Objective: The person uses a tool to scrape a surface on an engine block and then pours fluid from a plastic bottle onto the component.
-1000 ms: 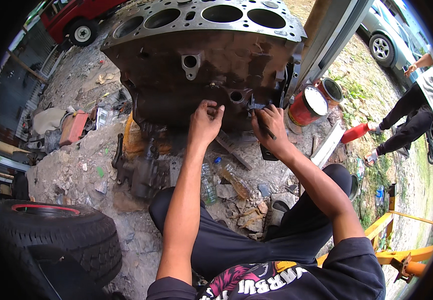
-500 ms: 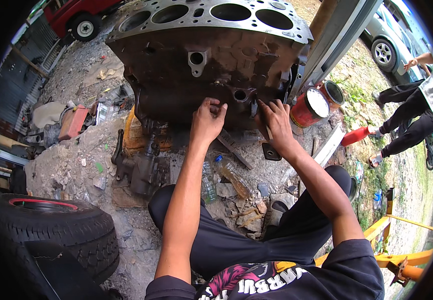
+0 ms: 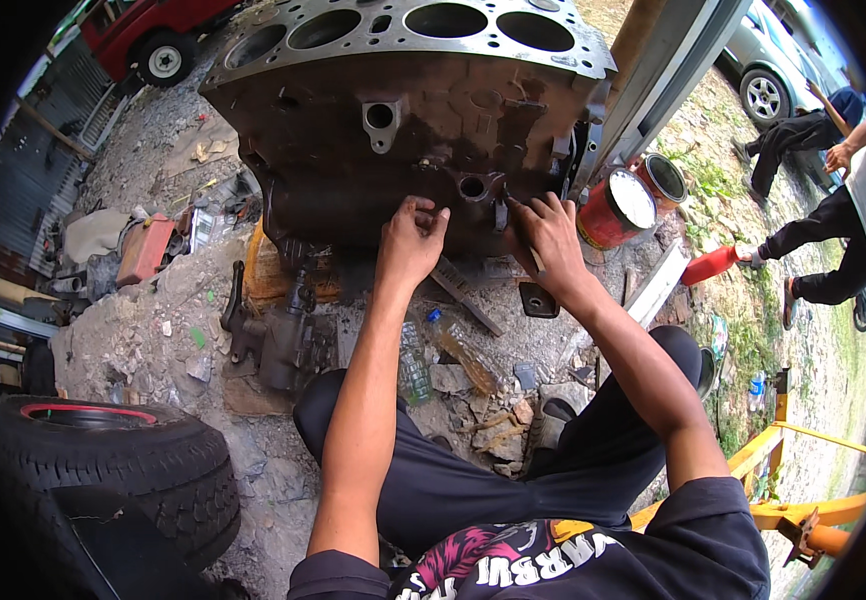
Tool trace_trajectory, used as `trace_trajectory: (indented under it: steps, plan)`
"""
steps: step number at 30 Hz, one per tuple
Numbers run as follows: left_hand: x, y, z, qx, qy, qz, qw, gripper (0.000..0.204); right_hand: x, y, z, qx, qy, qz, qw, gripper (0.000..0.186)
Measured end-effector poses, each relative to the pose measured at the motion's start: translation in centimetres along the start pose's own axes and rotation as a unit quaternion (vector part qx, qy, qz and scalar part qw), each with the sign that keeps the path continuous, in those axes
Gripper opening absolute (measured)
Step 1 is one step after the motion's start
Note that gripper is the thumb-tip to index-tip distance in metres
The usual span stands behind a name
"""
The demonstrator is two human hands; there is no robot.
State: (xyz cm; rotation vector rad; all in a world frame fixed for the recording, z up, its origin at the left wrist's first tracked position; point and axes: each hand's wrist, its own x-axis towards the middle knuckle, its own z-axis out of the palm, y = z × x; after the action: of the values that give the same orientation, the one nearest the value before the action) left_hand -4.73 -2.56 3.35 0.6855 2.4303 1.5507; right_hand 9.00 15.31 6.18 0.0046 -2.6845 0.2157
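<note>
– So, count on the workpiece?

– One brown, stained metal engine block (image 3: 323, 140), upright, ahead of the person, pale machined top face. Four round bores (image 3: 446, 20) showed there; two cast bosses (image 3: 381, 142) with round holes stood on the near side.

– Hands?

– Two, both at that near side, low. Left hand (image 3: 411, 245): fingers half-curled, thumb apart; couldn't tell if they pinched anything. Right hand (image 3: 553, 245): fingers bent, just right of the lower boss; grip hidden, couldn't tell.

– Around it?

– Two cylindrical red cans (image 3: 608, 215), right of the block. Two clear plastic bottles (image 3: 414, 370) on rough, stony ground (image 3: 193, 300), below the hands. One black rubber tyre (image 3: 168, 470), chunky tread, lower left.
</note>
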Motion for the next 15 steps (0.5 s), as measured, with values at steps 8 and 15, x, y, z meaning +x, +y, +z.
trace_trajectory:
  steps: [8, 15]
  plan:
    - [0.1, 0.0, 0.0, 0.008, 0.0, -0.012, 1.0, 0.034, -0.3, -1.8, 1.3, -0.016, -0.052, 0.015, 0.998, 0.039]
    - [0.4, -0.2, -0.3, 0.011, 0.002, -0.001, 1.0, 0.034, -1.4, -2.5, 2.7, -0.054, -0.029, 0.017, 0.998, 0.037]
